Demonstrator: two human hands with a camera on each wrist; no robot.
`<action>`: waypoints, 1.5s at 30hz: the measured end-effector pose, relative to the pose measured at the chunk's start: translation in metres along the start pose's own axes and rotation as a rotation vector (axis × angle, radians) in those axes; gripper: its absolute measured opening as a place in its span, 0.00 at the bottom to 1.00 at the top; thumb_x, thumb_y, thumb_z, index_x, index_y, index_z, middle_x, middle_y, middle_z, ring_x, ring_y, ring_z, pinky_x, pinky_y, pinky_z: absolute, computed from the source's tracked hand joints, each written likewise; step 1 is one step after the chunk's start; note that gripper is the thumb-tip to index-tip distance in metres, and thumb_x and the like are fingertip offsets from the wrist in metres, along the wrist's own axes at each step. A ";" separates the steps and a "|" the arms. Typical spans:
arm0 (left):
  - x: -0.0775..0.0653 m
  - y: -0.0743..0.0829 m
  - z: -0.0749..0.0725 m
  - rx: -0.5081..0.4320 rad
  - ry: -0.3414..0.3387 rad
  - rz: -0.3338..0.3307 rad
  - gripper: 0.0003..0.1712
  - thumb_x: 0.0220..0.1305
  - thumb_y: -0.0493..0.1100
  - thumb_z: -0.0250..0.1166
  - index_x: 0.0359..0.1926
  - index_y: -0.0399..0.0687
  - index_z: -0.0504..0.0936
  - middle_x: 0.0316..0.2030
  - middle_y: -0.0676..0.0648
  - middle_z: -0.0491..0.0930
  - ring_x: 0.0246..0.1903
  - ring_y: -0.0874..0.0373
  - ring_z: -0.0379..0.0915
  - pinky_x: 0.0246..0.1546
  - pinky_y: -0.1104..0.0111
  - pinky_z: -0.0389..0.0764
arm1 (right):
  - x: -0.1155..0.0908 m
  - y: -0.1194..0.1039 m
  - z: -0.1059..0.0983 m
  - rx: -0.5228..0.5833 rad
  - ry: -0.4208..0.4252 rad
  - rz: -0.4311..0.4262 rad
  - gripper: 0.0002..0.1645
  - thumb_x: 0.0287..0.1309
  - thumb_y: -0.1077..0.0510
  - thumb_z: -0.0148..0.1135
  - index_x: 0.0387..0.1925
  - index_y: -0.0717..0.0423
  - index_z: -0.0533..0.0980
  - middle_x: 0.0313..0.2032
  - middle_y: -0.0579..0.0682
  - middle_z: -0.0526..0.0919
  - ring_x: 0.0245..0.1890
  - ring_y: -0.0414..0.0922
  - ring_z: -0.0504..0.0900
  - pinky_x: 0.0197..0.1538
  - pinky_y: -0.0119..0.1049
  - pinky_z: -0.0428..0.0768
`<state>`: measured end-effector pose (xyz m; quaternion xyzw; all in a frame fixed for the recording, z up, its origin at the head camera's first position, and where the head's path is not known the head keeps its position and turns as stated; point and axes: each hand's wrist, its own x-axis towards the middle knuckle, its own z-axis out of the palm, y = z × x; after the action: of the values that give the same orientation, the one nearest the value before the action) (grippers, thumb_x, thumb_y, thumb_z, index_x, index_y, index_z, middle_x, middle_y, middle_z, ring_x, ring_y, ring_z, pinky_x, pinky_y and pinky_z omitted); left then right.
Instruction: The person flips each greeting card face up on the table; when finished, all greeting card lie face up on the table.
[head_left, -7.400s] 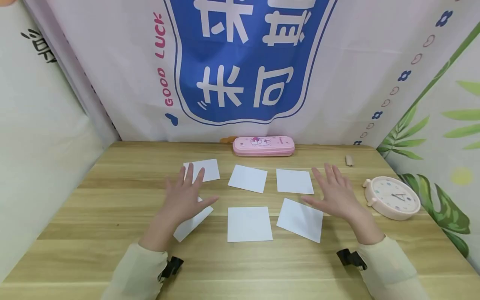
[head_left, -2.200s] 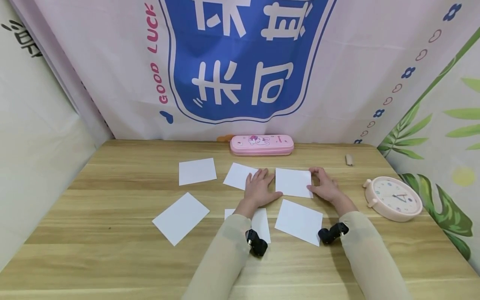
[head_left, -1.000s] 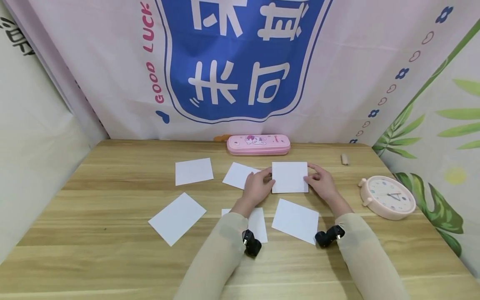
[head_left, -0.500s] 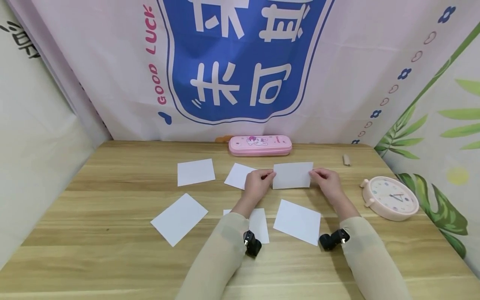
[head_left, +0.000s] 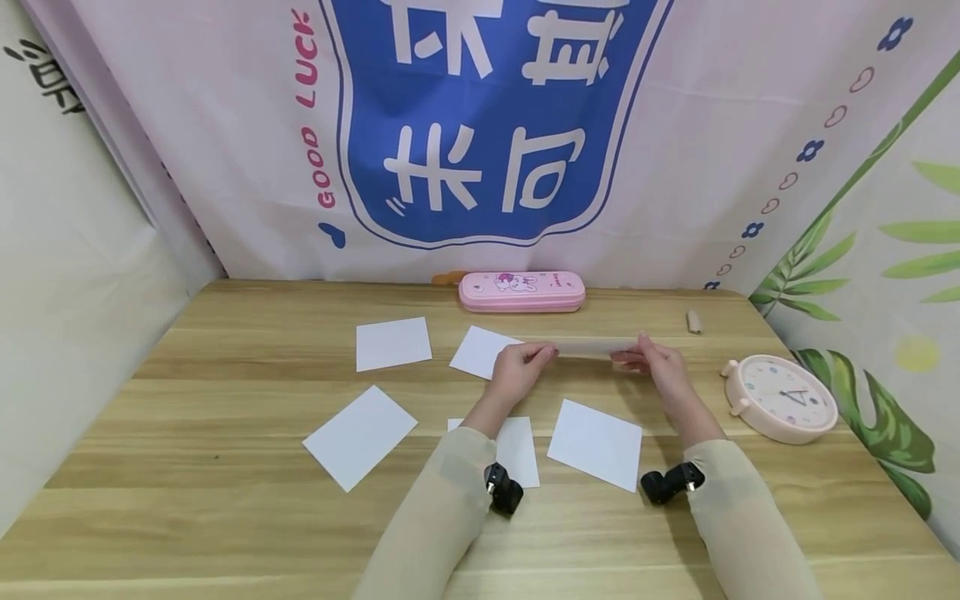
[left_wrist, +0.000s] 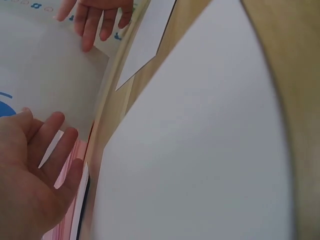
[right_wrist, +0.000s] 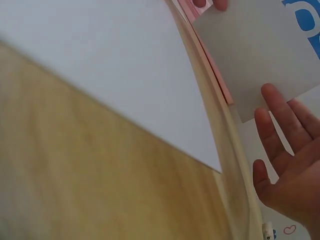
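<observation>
A white paper card [head_left: 588, 347] is held up off the table between both hands, seen nearly edge-on in the head view. Its left end is pinched by the left hand [head_left: 516, 371]. At the opposite end the right hand [head_left: 666, 375] holds it between thumb and fingers. Both wrist views show the card's broad face upright, shaded grey, with the other fingers of the right hand [right_wrist: 295, 160] and left hand [left_wrist: 30, 175] spread loosely. Under the left forearm lies another white card [head_left: 517, 450], partly covered. A further card [head_left: 596, 446] lies below the held one.
More white cards lie on the wooden table: upper left [head_left: 393, 344], lower left card [head_left: 360, 437], and an upper middle card [head_left: 478, 352] partly behind the left hand. A pink pencil case [head_left: 522, 292] stands by the back curtain. At right are a small beige piece [head_left: 693, 322] and a round clock [head_left: 780, 398].
The upper right card has been taken from the table by both hands, raised, and tilted from face-up to nearly edge-on. Earlier, both hands were spread open over the table.
</observation>
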<state>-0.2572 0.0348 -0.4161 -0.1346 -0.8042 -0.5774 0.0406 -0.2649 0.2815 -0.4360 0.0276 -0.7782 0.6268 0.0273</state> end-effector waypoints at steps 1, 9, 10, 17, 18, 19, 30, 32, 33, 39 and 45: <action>0.000 0.000 0.000 0.014 -0.020 -0.009 0.15 0.60 0.47 0.54 0.39 0.43 0.81 0.36 0.50 0.80 0.35 0.63 0.74 0.36 0.76 0.72 | 0.001 0.002 -0.001 0.020 0.013 0.034 0.30 0.58 0.39 0.42 0.38 0.61 0.77 0.34 0.45 0.81 0.33 0.42 0.78 0.41 0.29 0.70; -0.002 0.001 0.001 -0.014 -0.078 -0.074 0.17 0.57 0.48 0.57 0.45 0.46 0.79 0.41 0.50 0.77 0.43 0.61 0.71 0.42 0.74 0.70 | -0.012 -0.024 0.004 0.029 0.029 0.151 0.18 0.49 0.50 0.60 0.42 0.54 0.77 0.38 0.39 0.76 0.32 0.35 0.73 0.35 0.27 0.73; -0.003 0.001 0.001 -0.029 -0.069 -0.076 0.16 0.56 0.47 0.58 0.45 0.46 0.78 0.41 0.50 0.78 0.42 0.61 0.72 0.41 0.74 0.70 | -0.014 -0.029 0.006 0.007 0.027 0.157 0.20 0.50 0.51 0.60 0.44 0.57 0.75 0.37 0.40 0.76 0.30 0.35 0.73 0.33 0.27 0.73; -0.003 0.002 0.003 -0.096 0.001 -0.097 0.19 0.51 0.39 0.63 0.47 0.42 0.77 0.32 0.49 0.80 0.34 0.63 0.75 0.33 0.77 0.73 | -0.019 -0.042 0.012 -0.063 -0.013 0.145 0.28 0.55 0.60 0.54 0.57 0.64 0.61 0.22 0.42 0.77 0.17 0.37 0.69 0.24 0.29 0.71; -0.003 0.002 0.003 -0.093 0.004 -0.102 0.19 0.51 0.39 0.63 0.47 0.42 0.76 0.32 0.49 0.80 0.34 0.63 0.75 0.33 0.77 0.73 | -0.019 -0.042 0.012 -0.067 -0.015 0.143 0.29 0.56 0.59 0.53 0.58 0.64 0.60 0.21 0.41 0.77 0.17 0.37 0.69 0.24 0.28 0.71; -0.003 0.002 0.003 -0.088 0.008 -0.109 0.20 0.51 0.39 0.64 0.47 0.41 0.76 0.31 0.49 0.80 0.33 0.64 0.75 0.33 0.77 0.73 | -0.019 -0.042 0.012 -0.068 -0.014 0.141 0.28 0.56 0.60 0.53 0.58 0.64 0.60 0.20 0.41 0.77 0.17 0.37 0.68 0.24 0.28 0.70; -0.002 0.003 0.004 -0.034 -0.004 -0.134 0.21 0.51 0.40 0.63 0.49 0.41 0.75 0.31 0.51 0.80 0.34 0.64 0.75 0.36 0.76 0.72 | -0.019 -0.039 0.014 -0.108 -0.019 0.123 0.26 0.56 0.61 0.53 0.57 0.63 0.62 0.24 0.44 0.74 0.22 0.37 0.70 0.27 0.28 0.72; -0.002 0.004 0.005 -0.042 -0.015 -0.131 0.22 0.51 0.39 0.64 0.49 0.40 0.74 0.33 0.49 0.80 0.36 0.62 0.74 0.36 0.76 0.72 | -0.019 -0.040 0.014 -0.110 -0.037 0.122 0.29 0.55 0.62 0.54 0.58 0.63 0.60 0.26 0.47 0.72 0.24 0.37 0.70 0.29 0.28 0.73; -0.002 0.004 0.005 -0.046 -0.022 -0.131 0.23 0.50 0.40 0.64 0.49 0.39 0.74 0.35 0.49 0.80 0.36 0.62 0.74 0.37 0.76 0.72 | -0.020 -0.041 0.014 -0.118 -0.051 0.120 0.31 0.54 0.61 0.55 0.59 0.63 0.59 0.28 0.48 0.71 0.26 0.38 0.69 0.31 0.28 0.72; -0.002 0.007 0.007 -0.019 -0.054 -0.126 0.29 0.47 0.42 0.67 0.52 0.41 0.72 0.42 0.47 0.75 0.41 0.58 0.71 0.40 0.74 0.71 | -0.021 -0.045 0.015 -0.254 -0.138 0.089 0.42 0.48 0.60 0.61 0.62 0.63 0.52 0.38 0.57 0.66 0.38 0.45 0.65 0.40 0.30 0.68; -0.003 0.010 0.009 0.107 -0.091 -0.103 0.35 0.45 0.46 0.68 0.55 0.43 0.68 0.51 0.45 0.68 0.50 0.54 0.64 0.50 0.66 0.64 | -0.022 -0.046 0.019 -0.345 -0.202 0.032 0.43 0.47 0.61 0.61 0.61 0.67 0.50 0.45 0.62 0.68 0.41 0.49 0.68 0.43 0.35 0.69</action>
<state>-0.2512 0.0459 -0.4110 -0.1168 -0.8409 -0.5282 -0.0188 -0.2398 0.2532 -0.3969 0.0728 -0.8733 0.4784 -0.0568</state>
